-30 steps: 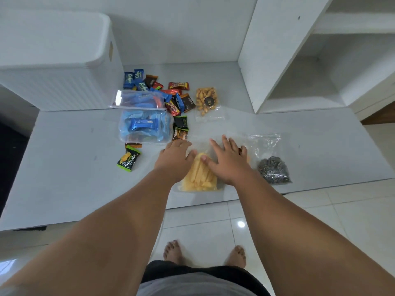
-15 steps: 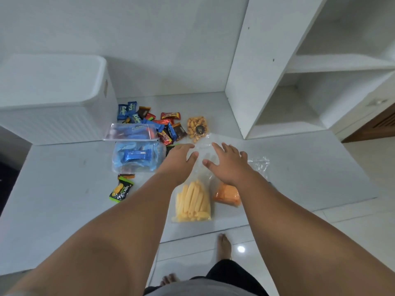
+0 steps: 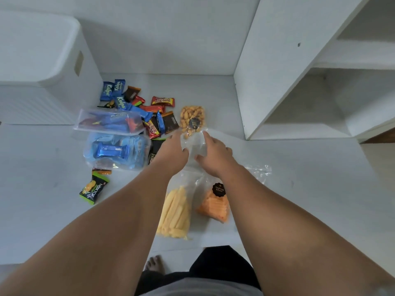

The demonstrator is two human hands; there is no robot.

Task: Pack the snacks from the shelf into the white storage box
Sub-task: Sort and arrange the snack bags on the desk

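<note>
- The white box (image 3: 42, 67) stands at the far left of the counter (image 3: 38, 210), against the wall.
- A green pack (image 3: 94, 190) lies alone, near the counter's front.
- Two clear tubs (image 3: 115, 150) of blue wafers sit beside the box, with a pile of wrapped bars (image 3: 154, 107) behind them.
- The left hand (image 3: 173, 152) curls its fingers on the clear end of the peanut bag (image 3: 192, 119), pinching the plastic.
- The right hand (image 3: 215, 154) pinches the same plastic from the other side, thumb below and forefinger stretched forward.
- Under the forearms lie a bag of yellow sticks (image 3: 175, 214) and, touching it, an orange bag (image 3: 214, 207).
- A crumpled clear bag (image 3: 259, 170) lies just right of the right wrist.
- The shelf unit (image 3: 277, 71) rises at the far right.
</note>
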